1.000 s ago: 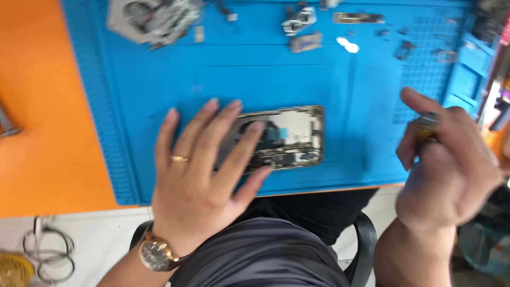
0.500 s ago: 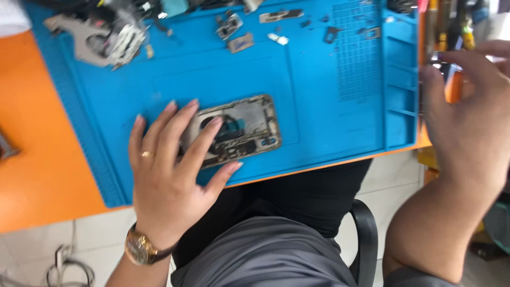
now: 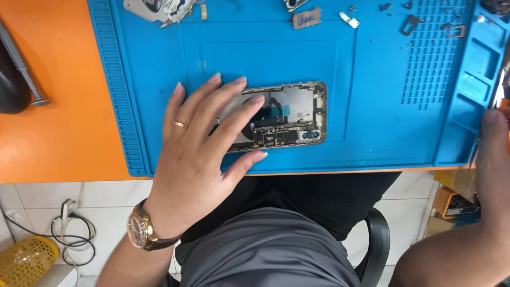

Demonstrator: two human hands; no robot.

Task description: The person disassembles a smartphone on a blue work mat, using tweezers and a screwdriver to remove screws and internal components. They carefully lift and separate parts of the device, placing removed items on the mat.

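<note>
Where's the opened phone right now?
The opened phone lies mid-frame on the blue mat, near its front edge, under the left hand.

The left hand lies flat, palm down, its 5 fingers spread and pointing up and to the right, the wrist bent back toward the body. The right hand is at the frame's right edge, largely cut off, forearm angled in from below.

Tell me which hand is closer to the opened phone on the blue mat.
Left. The left hand rests on the opened phone, fingers spread over it; the right hand is far off, past the blue mat's right edge.
</note>
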